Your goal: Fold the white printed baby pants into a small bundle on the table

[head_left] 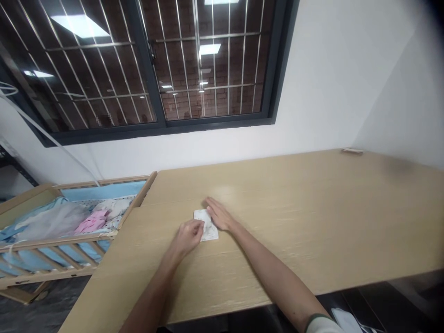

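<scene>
A small white sheet with faint markings, perhaps paper or a flat packet, lies on the wooden tabletop. My left hand is closed over its left side, thumb and fingers pinched together against it. Whatever those fingertips hold is too small to make out. From the right, my right hand rests flat with fingers stretched out, touching the sheet's upper right edge. Part of the sheet is covered by both hands.
Left of the table stands a wooden crib with blue lining, holding bedding and a pink cloth. A small flat piece lies at the far right of the tabletop. Behind is a white wall with a barred window.
</scene>
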Tool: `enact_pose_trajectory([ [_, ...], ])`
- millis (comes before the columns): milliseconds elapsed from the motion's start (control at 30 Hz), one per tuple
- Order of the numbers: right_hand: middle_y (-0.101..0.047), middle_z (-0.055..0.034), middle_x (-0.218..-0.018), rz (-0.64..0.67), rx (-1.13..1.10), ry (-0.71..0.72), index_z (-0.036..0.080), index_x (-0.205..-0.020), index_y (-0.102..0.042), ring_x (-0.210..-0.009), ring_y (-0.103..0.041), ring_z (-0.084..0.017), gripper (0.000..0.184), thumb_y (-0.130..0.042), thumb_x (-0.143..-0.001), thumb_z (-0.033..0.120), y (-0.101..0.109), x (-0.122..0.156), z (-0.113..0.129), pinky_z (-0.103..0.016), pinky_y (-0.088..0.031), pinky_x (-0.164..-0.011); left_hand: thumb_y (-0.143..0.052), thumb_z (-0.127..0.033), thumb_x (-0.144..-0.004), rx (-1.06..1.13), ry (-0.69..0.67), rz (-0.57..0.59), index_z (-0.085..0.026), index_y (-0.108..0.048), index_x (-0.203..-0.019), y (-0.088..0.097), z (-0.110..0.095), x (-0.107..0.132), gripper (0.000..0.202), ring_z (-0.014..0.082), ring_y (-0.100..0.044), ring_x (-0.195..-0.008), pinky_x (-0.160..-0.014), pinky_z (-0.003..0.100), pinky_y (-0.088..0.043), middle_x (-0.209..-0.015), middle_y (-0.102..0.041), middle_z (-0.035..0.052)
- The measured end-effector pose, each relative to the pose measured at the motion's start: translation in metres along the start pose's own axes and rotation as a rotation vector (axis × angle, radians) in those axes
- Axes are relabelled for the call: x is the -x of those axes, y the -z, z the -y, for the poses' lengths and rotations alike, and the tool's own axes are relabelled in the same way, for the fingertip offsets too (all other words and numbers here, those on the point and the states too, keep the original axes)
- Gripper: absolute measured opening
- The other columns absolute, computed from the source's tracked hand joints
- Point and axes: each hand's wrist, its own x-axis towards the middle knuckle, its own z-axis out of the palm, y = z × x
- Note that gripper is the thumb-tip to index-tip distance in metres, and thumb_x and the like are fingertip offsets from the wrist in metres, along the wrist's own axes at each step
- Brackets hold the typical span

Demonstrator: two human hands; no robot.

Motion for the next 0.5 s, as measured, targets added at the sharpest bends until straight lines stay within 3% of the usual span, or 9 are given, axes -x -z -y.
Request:
enact_pose_trajectory([
  [100,-0.049,-0.0151,-0.150,-0.220,-0.017,-0.036,0.017,-0.150,-0.044,-0.140,-0.041,-0.026,0.056,-0.027,-0.106,0.048,0.002,0.002,-0.003,-0.046,-0.030,-0.117,-0.029,-0.036,-0.104,-0.089,0.221,-0.079,-0.019,-0.067,-0.100,0.003,0.013,-0.005,0.041,0.0199,-0.070,-0.087,-0.076,0.028,-0.048,-0.097,-0.075,0.0103],
  [233,-0.060,-0.0126,-0.123,-0.287,0.012,0.026,0.019,-0.137,-0.056,-0.120,-0.052,-0.025,0.043,-0.045,-0.101,0.039,0.002,0.005,-0.003,-0.043,-0.040,-0.107,-0.032,-0.054,-0.101,-0.184,0.393,-0.049,-0.020,-0.065,-0.084,-0.001,0.022,-0.006,0.050,0.0279,-0.070,-0.081,-0.069,0.033,-0.046,-0.082,-0.073,0.0126],
  [367,-0.059,-0.0100,-0.110,-0.220,0.087,0.091,0.019,-0.118,-0.067,-0.108,-0.054,-0.024,0.030,-0.060,-0.093,0.034,-0.003,0.008,0.001,-0.040,-0.043,-0.099,-0.033,-0.056,-0.100,-0.212,0.372,0.054,-0.020,-0.066,-0.087,-0.007,0.021,-0.008,0.050,0.0293,-0.071,-0.087,-0.075,0.035,-0.046,-0.089,-0.074,0.0144],
  [500,-0.060,-0.0081,-0.107,-0.161,0.144,0.087,0.019,-0.107,-0.068,-0.103,-0.054,-0.023,0.020,-0.065,-0.091,0.030,-0.005,0.010,0.011,-0.037,-0.042,-0.095,-0.034,-0.052,-0.101,-0.204,0.314,0.140,-0.019,-0.065,-0.098,-0.007,0.018,-0.010,0.045,0.0300,-0.070,-0.096,-0.080,0.035,-0.047,-0.099,-0.075,0.0160],
])
